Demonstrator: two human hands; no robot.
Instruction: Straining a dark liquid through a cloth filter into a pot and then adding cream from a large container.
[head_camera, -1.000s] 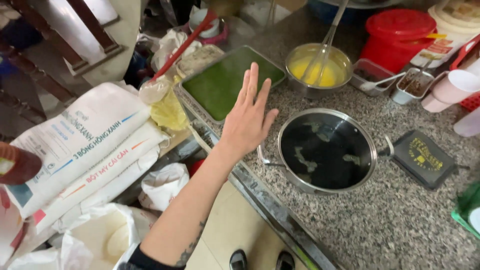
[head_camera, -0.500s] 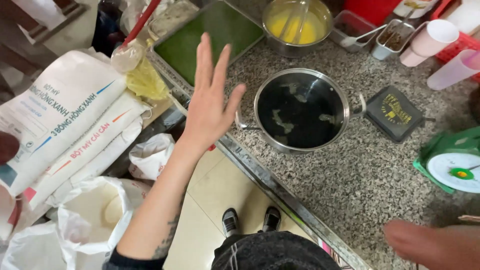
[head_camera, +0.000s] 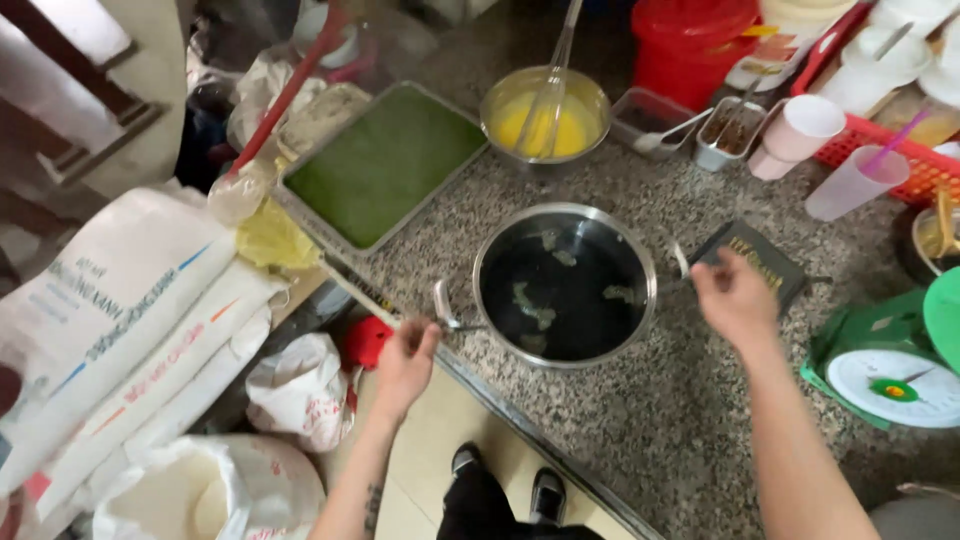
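A steel pot of dark liquid with green pieces floating in it stands on the speckled granite counter. My left hand is at the counter's edge. Its fingertips reach the pot's left handle but are not closed round it. On the other side my right hand hovers with loosely curled fingers next to the pot's right handle. That hand partly covers a small black box. Neither hand holds anything.
Behind the pot lie a metal tray of green filling and a bowl of yellow liquid with a whisk. Cups, small tins and a red bucket stand at the back right, a green scale at the right. Sacks pile up on the floor at the left.
My left hand dropped from above the counter, fingers spread, to the pot's left handle. My right hand came in from the lower right to the right handle. The camera view shifted.
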